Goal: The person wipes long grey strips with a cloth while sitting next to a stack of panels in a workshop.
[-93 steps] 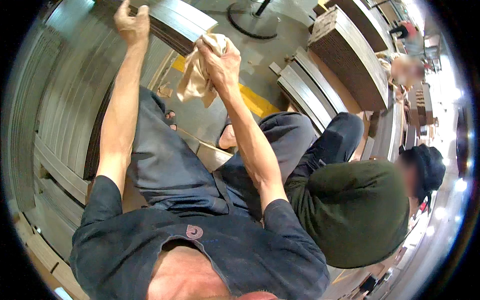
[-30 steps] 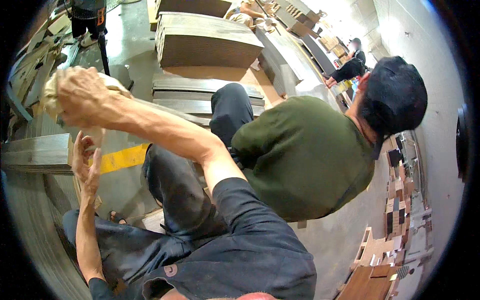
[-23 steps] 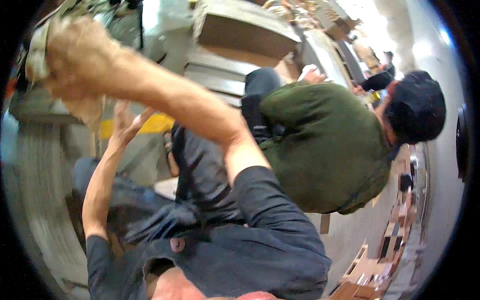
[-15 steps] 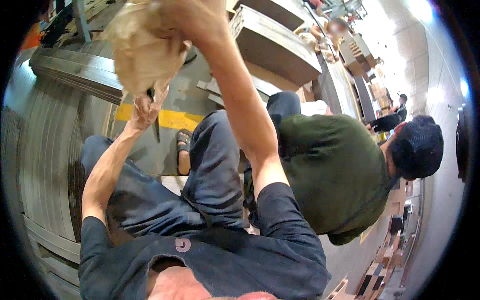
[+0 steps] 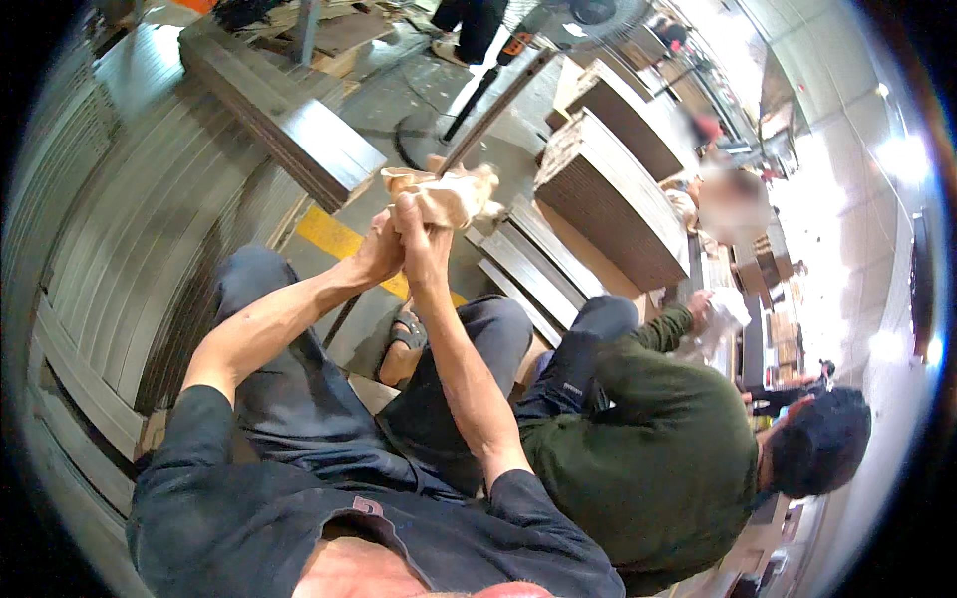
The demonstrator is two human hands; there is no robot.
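A cream cloth [image 5: 449, 199] is bunched around a long, narrow dark strip [image 5: 503, 105], which slants from beside my left knee up toward the fan. My right hand [image 5: 424, 242] is closed on the cloth, thumb uppermost, pressing it around the strip. Just below and touching it, my left hand [image 5: 378, 251] is closed around the strip, its fingers partly hidden behind the right hand. The strip's lower end sticks out under my left hand and passes between my knees.
Long dark boards [image 5: 269, 110] lie stacked at the left. Ahead stands a floor fan [image 5: 588, 15]. Grey panels [image 5: 608, 194] are piled ahead right, with loose planks [image 5: 528, 264] beside them. A person in a dark green shirt [image 5: 638, 448] sits close at my right, holding white cloth [image 5: 723, 319].
My right hand and the cloth have come down and toward me, meeting my left hand. The strip's upper length now shows beyond the cloth. My view has shifted.
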